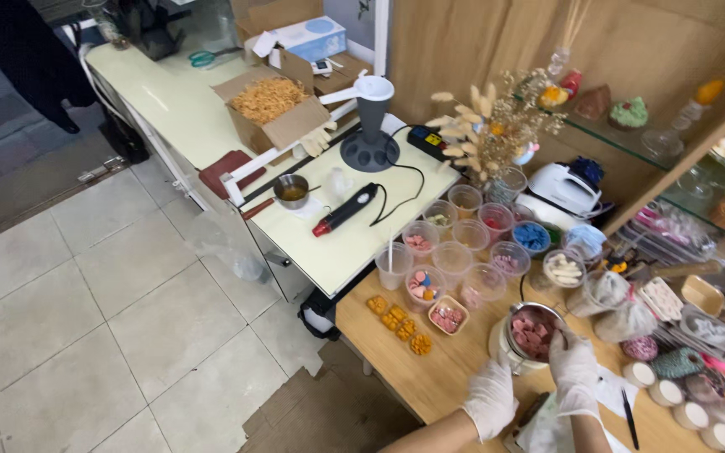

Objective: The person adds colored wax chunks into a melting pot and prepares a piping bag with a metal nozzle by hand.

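**Both gloved hands at the metal pot**

Now the metal pot [530,334] of pink pieces sits near the wooden table's [446,369] front edge, within easy reach. Right hand [572,362] curls over its rim, fingers bent, pinching nothing visible; left hand [491,398] rests loosely open beside it. Plastic cups [455,252] crowd behind; bare wood lies leftward.

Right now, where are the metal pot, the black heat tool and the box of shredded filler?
Metal pot [520,317], head view, on its near rim.
Black heat tool [347,208], head view, mid-body.
Box of shredded filler [255,132], head view, front cardboard wall.
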